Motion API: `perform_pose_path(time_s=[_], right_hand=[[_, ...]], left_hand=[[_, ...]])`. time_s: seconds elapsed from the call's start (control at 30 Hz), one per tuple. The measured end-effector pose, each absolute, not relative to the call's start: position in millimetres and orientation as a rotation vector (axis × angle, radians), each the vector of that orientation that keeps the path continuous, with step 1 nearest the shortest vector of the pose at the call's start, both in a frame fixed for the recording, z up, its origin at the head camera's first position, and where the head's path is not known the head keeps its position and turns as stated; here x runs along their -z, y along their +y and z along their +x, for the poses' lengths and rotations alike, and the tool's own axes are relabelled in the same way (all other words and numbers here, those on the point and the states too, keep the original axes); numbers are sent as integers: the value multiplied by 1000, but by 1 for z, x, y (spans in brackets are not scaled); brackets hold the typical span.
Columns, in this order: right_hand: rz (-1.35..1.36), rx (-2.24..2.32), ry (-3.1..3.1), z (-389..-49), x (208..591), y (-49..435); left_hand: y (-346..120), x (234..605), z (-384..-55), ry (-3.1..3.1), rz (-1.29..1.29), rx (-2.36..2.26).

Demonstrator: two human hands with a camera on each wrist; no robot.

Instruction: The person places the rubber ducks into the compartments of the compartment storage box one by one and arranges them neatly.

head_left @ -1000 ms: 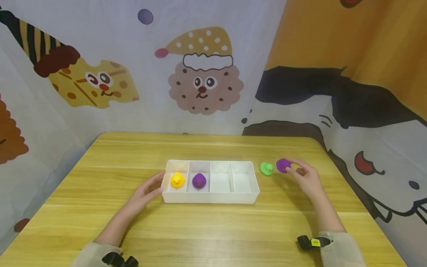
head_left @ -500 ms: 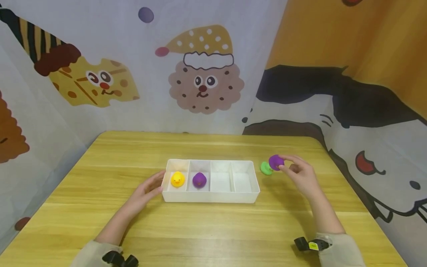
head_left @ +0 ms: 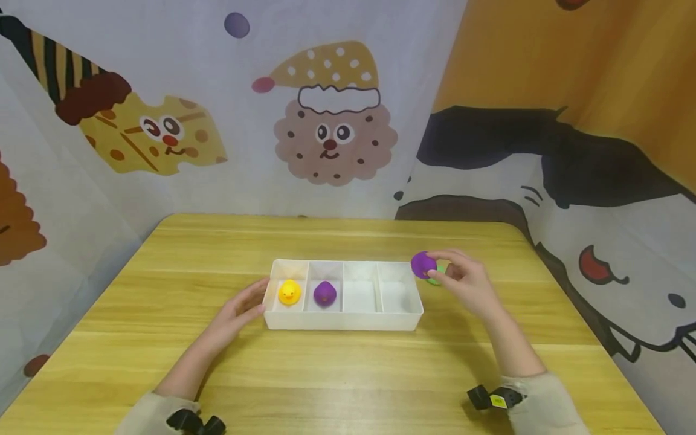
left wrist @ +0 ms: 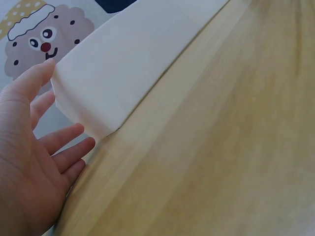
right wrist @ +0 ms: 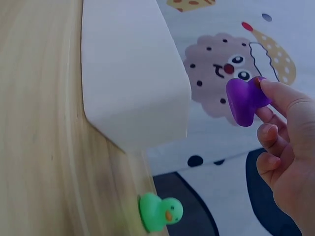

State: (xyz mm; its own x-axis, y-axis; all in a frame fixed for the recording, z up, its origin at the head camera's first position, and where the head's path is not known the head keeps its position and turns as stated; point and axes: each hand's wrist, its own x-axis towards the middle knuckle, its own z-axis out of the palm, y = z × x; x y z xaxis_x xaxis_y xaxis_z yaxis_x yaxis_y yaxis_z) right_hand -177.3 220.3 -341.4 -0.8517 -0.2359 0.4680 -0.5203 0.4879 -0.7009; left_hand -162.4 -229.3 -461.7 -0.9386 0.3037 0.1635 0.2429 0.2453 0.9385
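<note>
A purple rubber duck (right wrist: 241,101) is pinched between the thumb and fingers of my right hand (head_left: 464,281), held up at the far right corner of the white divided box (head_left: 342,322). Behind that hand a green rubber duck (right wrist: 158,211) stands on the table, mostly covered in the head view. My left hand (head_left: 239,314) rests at the box's left end, its thumb at the rim and its fingers loosely bent in the left wrist view (left wrist: 39,152). Inside the box, a yellow duck (head_left: 289,292) sits in the leftmost compartment and another purple duck (head_left: 325,293) in the one beside it.
The wooden table (head_left: 348,380) reaches back to a cloth backdrop (head_left: 217,193) printed with cartoon figures. Two compartments at the box's right (head_left: 399,290) show their bare white floors. Black wrist cameras (head_left: 196,423) are strapped at both sleeves.
My right hand has carried the purple duck leftward, past the green duck, to the box's right corner. My left hand and the box have stayed in place.
</note>
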Motion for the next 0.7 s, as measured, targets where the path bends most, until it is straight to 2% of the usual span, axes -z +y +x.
perform_pose_path(time_s=[0.23,0.47,0.7], right_hand=[[721,-1342,-2454,-180,336,205],[822,-1330,-2478,-203,359,207],[878,-1341,-2560,-208,356,197]], left_hand=[[-230,461,-163,2430,528,-1831],[-229,460,-161,2432,525,-1824],[-229,460,-161,2436,490,-1824]])
